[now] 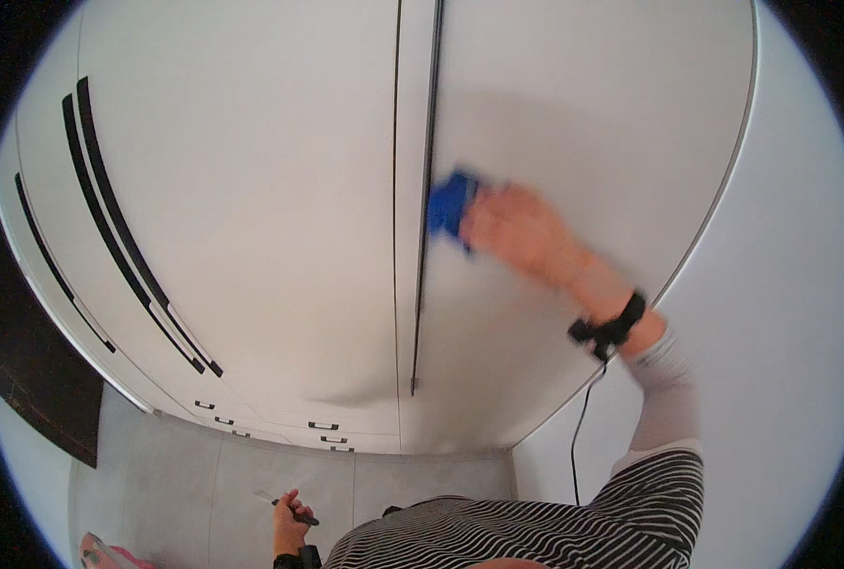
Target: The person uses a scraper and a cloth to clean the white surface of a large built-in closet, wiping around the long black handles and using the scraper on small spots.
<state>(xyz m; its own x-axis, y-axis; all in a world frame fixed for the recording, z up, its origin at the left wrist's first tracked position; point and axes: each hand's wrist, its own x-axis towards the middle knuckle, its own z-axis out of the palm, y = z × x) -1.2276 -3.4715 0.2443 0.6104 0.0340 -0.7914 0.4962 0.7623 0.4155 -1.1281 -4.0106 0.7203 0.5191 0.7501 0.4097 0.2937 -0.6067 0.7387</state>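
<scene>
My right hand, slightly blurred, grips a blue cloth and holds it against the white wardrobe door, beside the long dark door handle. A black strap with a cable is around my right wrist. Low in the view, my left hand is closed around the dark handle of a small tool; its pale, thin end points up and to the left, and its kind cannot be told.
More white doors with long black handles stand to the left, above drawers with small black pulls. A white wall is at the right. Grey floor tiles lie below, with a pinkish object at the lower left.
</scene>
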